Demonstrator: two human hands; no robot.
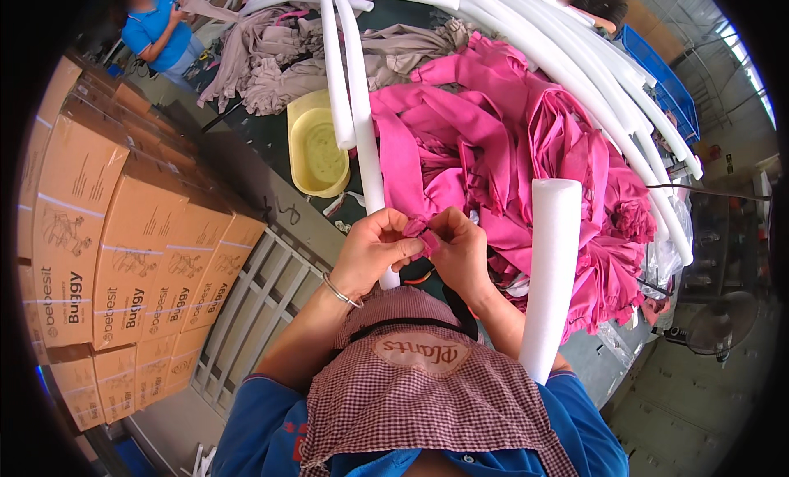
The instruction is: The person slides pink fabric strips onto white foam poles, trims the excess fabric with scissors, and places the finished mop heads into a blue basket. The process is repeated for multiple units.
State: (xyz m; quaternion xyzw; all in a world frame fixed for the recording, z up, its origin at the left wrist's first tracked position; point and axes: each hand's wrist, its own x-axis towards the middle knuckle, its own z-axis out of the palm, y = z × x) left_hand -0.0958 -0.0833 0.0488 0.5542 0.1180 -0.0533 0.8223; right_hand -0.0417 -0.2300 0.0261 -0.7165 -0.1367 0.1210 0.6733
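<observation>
The left hand (pixel 376 248) and right hand (pixel 461 253) nearly meet near mid-view, each grip pinching a small pink cloth end (pixel 428 244). From there, heaped pink fabric (pixel 493 136) lies toward one o'clock on the counter (pixel 265 148), a yellow basin (pixel 300 152) at ten, a thick white foam tube (pixel 552 263) past three.

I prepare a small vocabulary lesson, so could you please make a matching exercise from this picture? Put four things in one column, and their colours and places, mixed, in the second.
Column one
1. basin
2. cloth piece
3. cartons
4. fan

Column two
A. brown, stacked at the picture's left
B. dark, near the picture's right edge
C. yellow, beyond the hands
D. pink, pinched by the left hand and right hand

Pairs: 1-C, 2-D, 3-A, 4-B
</observation>
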